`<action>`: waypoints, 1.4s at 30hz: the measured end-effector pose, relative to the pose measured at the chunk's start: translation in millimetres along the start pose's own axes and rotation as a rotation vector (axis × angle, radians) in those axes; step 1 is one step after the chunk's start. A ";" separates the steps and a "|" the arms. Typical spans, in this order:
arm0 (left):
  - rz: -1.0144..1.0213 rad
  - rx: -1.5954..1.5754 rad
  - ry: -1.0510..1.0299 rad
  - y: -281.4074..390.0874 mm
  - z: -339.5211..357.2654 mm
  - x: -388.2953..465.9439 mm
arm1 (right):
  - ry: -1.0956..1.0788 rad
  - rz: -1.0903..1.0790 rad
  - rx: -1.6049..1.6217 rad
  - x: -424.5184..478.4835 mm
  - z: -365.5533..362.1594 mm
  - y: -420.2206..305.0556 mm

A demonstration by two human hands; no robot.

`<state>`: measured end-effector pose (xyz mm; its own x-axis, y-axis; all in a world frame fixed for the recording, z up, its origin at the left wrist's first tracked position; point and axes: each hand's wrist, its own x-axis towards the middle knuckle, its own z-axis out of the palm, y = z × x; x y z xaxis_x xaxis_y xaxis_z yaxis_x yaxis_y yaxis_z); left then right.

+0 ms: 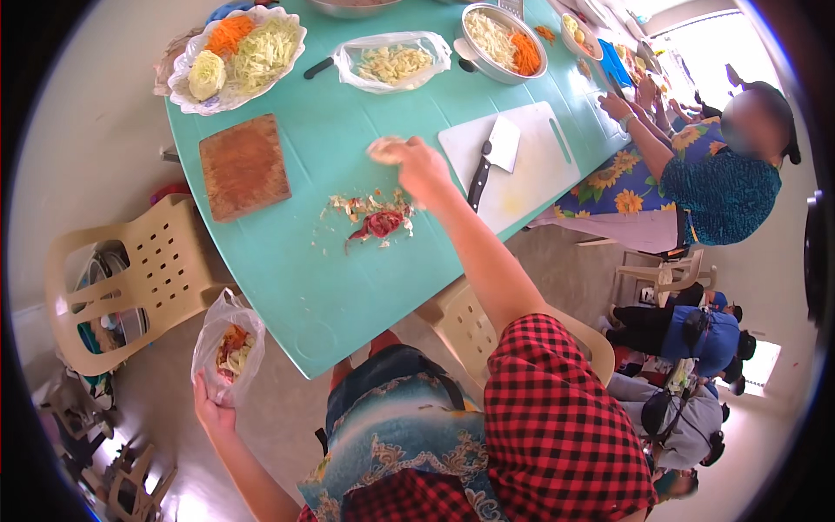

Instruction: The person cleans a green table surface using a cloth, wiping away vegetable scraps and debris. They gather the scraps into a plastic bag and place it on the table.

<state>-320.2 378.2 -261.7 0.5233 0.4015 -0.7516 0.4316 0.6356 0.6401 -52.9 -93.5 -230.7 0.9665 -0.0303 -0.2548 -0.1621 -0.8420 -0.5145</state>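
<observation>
Low at the left, beside the table corner, my left hand (214, 406) grips a clear plastic bag (251, 329) that hangs open with vegetable scraps (233, 352) inside. My right hand (425, 171) is over the table, its fingers closed on a pale, blurred item (386, 150) that I cannot identify. Just below that hand lies a small heap of peelings (355, 207), with a dark red onion-like scrap (381, 224) and pale flakes around it. To its right, a cleaver (499, 147) with a black handle rests on a white cutting board (538, 176).
A wooden chopping block (244, 168) sits on the green table (339, 293). Farther back are a scalloped platter of vegetables (290, 62), a plastic bag of chopped pieces (394, 63) and a metal pot (499, 72). Plastic chairs (134, 261) flank the table. Another person (711, 176) works at the right.
</observation>
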 end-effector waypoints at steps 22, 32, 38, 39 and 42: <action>0.004 0.293 0.020 -66.0 84.8 47.7 | 0.171 0.238 0.253 -106.2 56.1 -39.9; 0.005 0.364 -0.051 -68.6 111.7 38.6 | 0.199 0.312 -0.091 -22.5 21.6 -3.7; -0.009 0.351 -0.082 -70.5 118.6 41.6 | -0.122 -0.214 0.154 -52.9 53.3 -43.9; -0.015 0.343 -0.079 -70.5 120.2 40.2 | -0.155 -0.285 0.136 -54.6 53.9 -49.9; -0.028 0.325 -0.085 -70.8 119.7 38.7 | -0.219 0.052 0.291 -51.5 3.8 -73.8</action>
<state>-242.6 269.8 -317.0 0.5613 0.3218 -0.7625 0.6512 0.3970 0.6468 -91.5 -27.7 -182.7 0.8952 0.0730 -0.4396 -0.2904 -0.6527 -0.6997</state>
